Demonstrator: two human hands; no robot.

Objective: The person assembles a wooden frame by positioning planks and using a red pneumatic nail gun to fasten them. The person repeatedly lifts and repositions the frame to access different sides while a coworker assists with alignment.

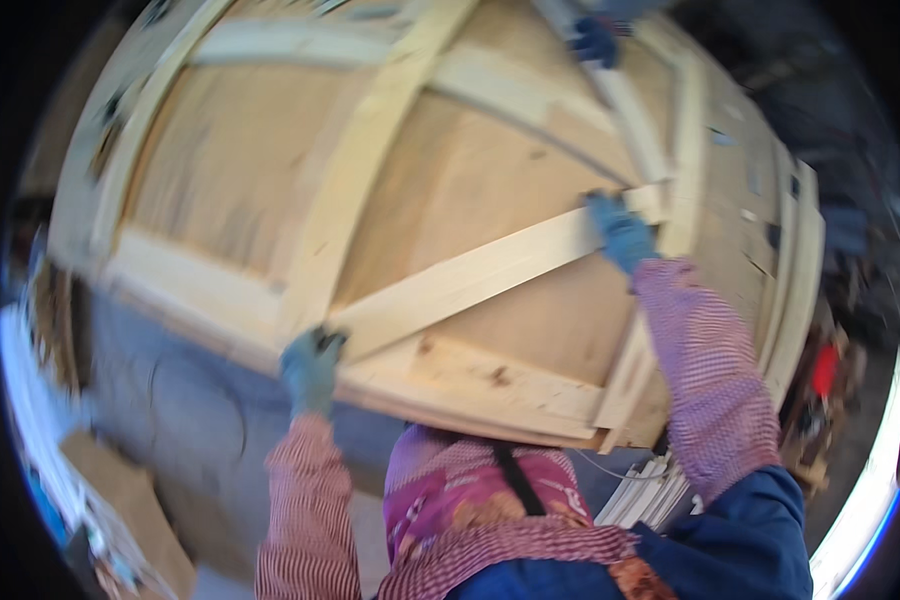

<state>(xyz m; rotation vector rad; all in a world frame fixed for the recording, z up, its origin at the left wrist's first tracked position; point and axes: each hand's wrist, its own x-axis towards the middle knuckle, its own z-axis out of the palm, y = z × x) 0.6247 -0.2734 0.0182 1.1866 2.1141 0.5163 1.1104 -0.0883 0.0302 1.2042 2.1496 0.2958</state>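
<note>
One slanting board [470,290]: the gloved left hand [310,372] grips its lower end, fingers curled; the gloved right hand [622,235] clasps it near the upper end. Beneath: one wooden frame [362,170].

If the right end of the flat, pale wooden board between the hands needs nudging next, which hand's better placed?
Right, I'd judge: the blue-gloved right hand is on the flat, pale wooden board near that end. The blue-gloved left hand is at the opposite end.

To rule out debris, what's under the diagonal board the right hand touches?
A tan panel shows on both sides of the diagonal board, so likely continues beneath; the strip it covers cannot be seen.
</note>
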